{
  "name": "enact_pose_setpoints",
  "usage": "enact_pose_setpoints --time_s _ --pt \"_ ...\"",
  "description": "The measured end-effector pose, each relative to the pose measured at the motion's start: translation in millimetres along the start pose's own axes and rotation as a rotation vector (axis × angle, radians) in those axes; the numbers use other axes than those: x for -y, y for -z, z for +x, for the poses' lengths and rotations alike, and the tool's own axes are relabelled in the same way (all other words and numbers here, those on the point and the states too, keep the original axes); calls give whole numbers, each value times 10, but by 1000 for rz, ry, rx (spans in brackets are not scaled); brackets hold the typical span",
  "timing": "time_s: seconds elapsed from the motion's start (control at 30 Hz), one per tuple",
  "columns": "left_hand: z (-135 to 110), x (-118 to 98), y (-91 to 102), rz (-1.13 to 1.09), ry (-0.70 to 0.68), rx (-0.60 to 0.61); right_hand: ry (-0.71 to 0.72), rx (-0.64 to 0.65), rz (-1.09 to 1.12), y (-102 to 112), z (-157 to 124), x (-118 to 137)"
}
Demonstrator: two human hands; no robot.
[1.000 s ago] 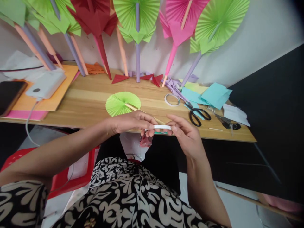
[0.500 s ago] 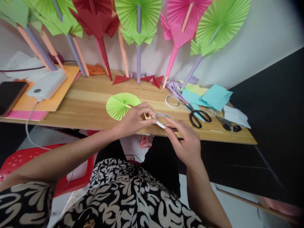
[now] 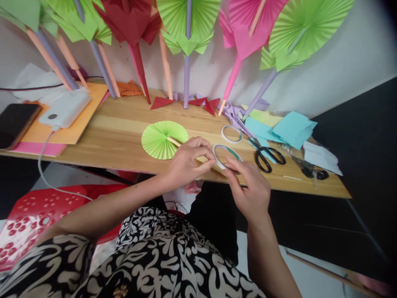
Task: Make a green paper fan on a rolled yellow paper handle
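Observation:
My right hand grips a white roll of tape by its near edge, between thumb and fingers, and holds it tilted over the table's front edge. A teal patch shows on the inside of the ring. Just left of the roll, my left hand has thumb and forefinger pinched together; whatever they hold is too small to make out. A pleated light-green paper fan lies on the table behind my left hand. Its pale stick runs toward that hand and is partly hidden by it.
Another tape roll lies beyond, beside black-handled scissors. Blue paper pieces and a second dark-handled tool are at right. Several paper fans on rolled stems lean on the wall. A power bank and phone lie left.
My left fingers have come slightly away from the tape roll, which they were touching. The roll is tilted differently in my right hand. The whole view has shifted a little.

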State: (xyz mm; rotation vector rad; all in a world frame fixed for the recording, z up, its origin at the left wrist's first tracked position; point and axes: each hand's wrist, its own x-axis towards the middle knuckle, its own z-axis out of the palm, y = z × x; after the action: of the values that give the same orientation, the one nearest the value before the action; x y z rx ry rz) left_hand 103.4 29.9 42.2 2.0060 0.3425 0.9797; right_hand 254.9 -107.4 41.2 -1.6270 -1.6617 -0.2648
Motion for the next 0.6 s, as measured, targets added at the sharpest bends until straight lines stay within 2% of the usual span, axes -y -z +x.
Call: enact_pose_setpoints --time_s 0.1,0.27,0.33,0.4,0.5,0.6 --pt "-29 -13 -83 -1 -45 -1 -15 -25 49 41 -69 -84" --pt "-51 -95 -231 -243 11 141 -6 -57 130 211 -209 -180" --pt "-36 -126 -289 -305 37 128 -13 -21 143 316 -222 -224" --pt "-7 -144 -319 -364 73 106 -103 12 102 415 -190 -328" --pt "45 -127 -300 -469 167 55 -289 14 -61 479 -100 -665" --pt "92 -42 -251 -555 333 -68 -290 52 -339 438 -80 -1143"
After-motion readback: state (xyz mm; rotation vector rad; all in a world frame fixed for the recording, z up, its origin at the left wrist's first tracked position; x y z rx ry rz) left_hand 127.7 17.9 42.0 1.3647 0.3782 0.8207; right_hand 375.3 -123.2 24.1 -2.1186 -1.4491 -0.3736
